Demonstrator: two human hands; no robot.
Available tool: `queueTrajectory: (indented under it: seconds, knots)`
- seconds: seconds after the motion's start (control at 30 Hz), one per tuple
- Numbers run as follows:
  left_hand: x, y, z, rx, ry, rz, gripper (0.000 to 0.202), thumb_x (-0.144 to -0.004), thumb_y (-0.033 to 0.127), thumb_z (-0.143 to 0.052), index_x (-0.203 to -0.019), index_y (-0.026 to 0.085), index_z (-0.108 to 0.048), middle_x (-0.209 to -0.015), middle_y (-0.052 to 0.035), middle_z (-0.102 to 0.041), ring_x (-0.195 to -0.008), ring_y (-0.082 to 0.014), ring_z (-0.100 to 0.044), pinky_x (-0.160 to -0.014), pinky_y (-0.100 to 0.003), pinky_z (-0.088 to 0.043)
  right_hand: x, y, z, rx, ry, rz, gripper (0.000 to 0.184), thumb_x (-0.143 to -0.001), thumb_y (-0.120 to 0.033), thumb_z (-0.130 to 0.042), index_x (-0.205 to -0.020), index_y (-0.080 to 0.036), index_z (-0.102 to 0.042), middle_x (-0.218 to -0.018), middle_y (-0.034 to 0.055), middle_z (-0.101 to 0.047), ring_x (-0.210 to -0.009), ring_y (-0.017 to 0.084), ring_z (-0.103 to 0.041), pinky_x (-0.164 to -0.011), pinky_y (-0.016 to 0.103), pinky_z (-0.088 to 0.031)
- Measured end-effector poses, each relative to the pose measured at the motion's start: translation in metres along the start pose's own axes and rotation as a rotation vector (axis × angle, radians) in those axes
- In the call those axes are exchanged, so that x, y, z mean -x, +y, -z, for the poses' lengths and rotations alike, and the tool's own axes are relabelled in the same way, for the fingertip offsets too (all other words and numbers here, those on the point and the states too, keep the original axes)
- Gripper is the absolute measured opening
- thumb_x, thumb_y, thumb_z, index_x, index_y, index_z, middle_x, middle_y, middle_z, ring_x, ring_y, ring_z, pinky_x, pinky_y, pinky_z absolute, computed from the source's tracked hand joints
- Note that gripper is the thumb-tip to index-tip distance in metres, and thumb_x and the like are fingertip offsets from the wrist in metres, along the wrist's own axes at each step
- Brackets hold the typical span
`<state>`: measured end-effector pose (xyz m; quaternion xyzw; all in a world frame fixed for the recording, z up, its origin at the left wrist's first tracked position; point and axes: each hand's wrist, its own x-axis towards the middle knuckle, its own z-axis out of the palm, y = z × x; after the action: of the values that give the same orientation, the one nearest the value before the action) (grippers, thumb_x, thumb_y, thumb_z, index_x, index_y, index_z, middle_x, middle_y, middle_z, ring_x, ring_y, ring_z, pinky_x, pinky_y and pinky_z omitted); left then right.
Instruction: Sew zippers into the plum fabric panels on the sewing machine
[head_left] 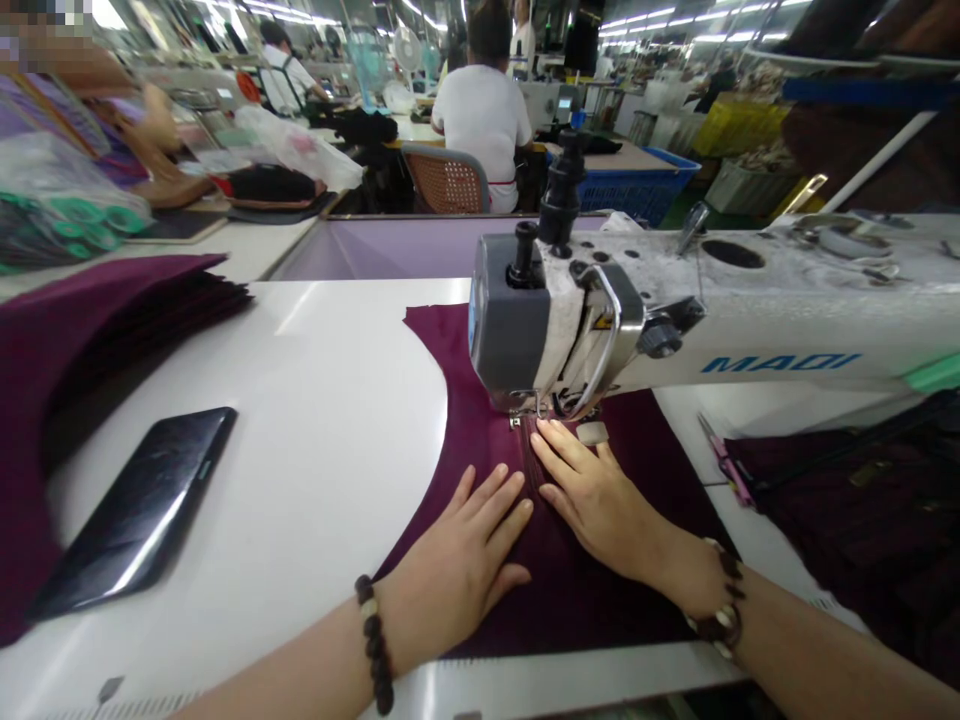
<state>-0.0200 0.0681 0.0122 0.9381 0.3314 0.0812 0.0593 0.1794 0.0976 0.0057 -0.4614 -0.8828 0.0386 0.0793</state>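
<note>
A maroon fabric panel (585,600) lies flat on the white table, its upper part under the head of a sewing machine (517,320). A zipper (531,470) runs down the panel from the presser foot. My left hand (469,550) lies flat on the fabric left of the zipper, fingers stretched out. My right hand (600,500) presses on the zipper's right side, fingers extended, with fingertips close below the presser foot. The needle point is too small to make out.
A stack of maroon pieces (30,360) and a dark phone (142,510) lie at left. Pink-handled snips (727,460) and more dark maroon fabric (810,520) are at right. Ahead, a person in white (484,115) sits near a blue crate (622,190).
</note>
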Motion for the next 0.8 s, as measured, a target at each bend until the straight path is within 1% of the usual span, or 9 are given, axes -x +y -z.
queueTrajectory:
  seconds: [0.2,0.37,0.43,0.5,0.63,0.8]
  knots:
    - [-0.005,-0.005,0.0,0.031,0.008,0.016,0.048,-0.083,0.029,-0.056,-0.124,0.007,-0.044,-0.13,-0.0195,-0.045,-0.125,-0.0336,-0.034,-0.098,-0.058,-0.031,-0.006,0.004,0.001,-0.022,0.013,0.027,0.042,-0.091,-0.021,-0.032,-0.13,-0.009,-0.038,-0.134,0.0147,-0.036,-0.125,0.023,-0.032,-0.099,0.052,-0.031]
    - [-0.009,-0.014,-0.002,0.056,0.011,0.022,0.049,-0.084,0.031,-0.054,-0.125,0.007,-0.043,-0.132,-0.0198,-0.043,-0.126,-0.0335,-0.032,-0.099,-0.058,-0.029,-0.015,0.012,0.002,-0.078,0.025,0.033,0.042,-0.091,-0.022,-0.032,-0.13,-0.009,-0.039,-0.129,0.015,-0.043,-0.119,0.022,-0.04,-0.098,0.047,-0.034]
    - [-0.012,-0.018,-0.002,0.059,0.016,0.025,0.049,-0.084,0.032,-0.054,-0.125,0.008,-0.042,-0.132,-0.0196,-0.042,-0.127,-0.0334,-0.031,-0.1,-0.058,-0.028,-0.019,0.016,0.002,-0.07,0.03,0.045,0.04,-0.09,-0.022,-0.034,-0.128,-0.008,-0.041,-0.126,0.0151,-0.046,-0.115,0.023,-0.044,-0.097,0.047,-0.036]
    - [-0.014,-0.021,-0.002,0.063,0.019,0.03,0.049,-0.085,0.033,-0.053,-0.125,0.008,-0.042,-0.132,-0.0192,-0.042,-0.127,-0.0329,-0.03,-0.1,-0.057,-0.028,-0.022,0.019,0.001,-0.049,0.028,0.062,0.038,-0.09,-0.022,-0.034,-0.125,-0.008,-0.045,-0.123,0.0143,-0.049,-0.112,0.024,-0.046,-0.095,0.046,-0.039]
    - [-0.018,-0.025,-0.002,0.067,0.016,0.032,0.049,-0.085,0.034,-0.053,-0.126,0.008,-0.042,-0.133,-0.0194,-0.042,-0.128,-0.0327,-0.029,-0.101,-0.056,-0.027,-0.026,0.023,0.001,-0.02,0.028,0.098,0.035,-0.091,-0.022,-0.034,-0.12,-0.01,-0.049,-0.12,0.0109,-0.052,-0.111,0.023,-0.047,-0.093,0.043,-0.04]
    - [-0.019,-0.027,-0.002,0.045,0.011,0.025,0.049,-0.086,0.034,-0.051,-0.126,0.007,-0.041,-0.133,-0.0198,-0.041,-0.128,-0.033,-0.028,-0.101,-0.056,-0.027,-0.029,0.024,0.001,0.001,0.056,0.102,0.032,-0.091,-0.021,-0.035,-0.116,-0.011,-0.052,-0.116,0.0118,-0.055,-0.108,0.023,-0.048,-0.092,0.043,-0.04]
